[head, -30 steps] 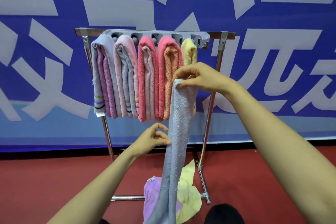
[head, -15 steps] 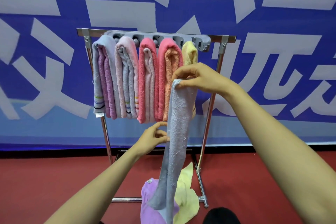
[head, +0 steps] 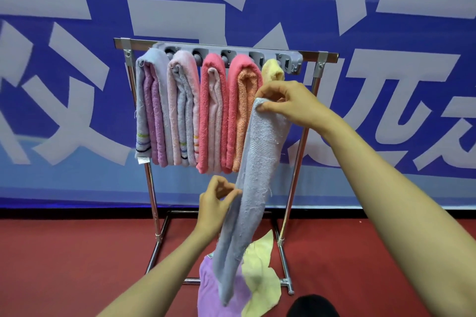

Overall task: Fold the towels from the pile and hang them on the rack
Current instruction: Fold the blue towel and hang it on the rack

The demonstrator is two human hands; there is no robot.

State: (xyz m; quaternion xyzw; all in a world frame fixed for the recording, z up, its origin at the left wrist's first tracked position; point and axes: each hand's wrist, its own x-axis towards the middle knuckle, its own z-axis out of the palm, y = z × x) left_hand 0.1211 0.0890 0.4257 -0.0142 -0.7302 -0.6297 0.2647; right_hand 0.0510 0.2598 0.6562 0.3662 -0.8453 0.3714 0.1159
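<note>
pinching the top end of a grey-lilac towel [head: 260, 162], the right hand [head: 291, 103] holds it hanging just in front of the rack [head: 313, 90], where folded towels [head: 195, 110] already hang to that hand's left. below, the left hand [head: 216, 203] nips the towel's edge between thumb and fingers. under it lies the pile [head: 260, 278] on the floor. a loose pinch could let the strip slip and unfold, or its tail drag across the pile.

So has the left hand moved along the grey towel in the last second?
Yes. The left hand slid down the grey towel, further below the hanging towels' bottom edge.
</note>
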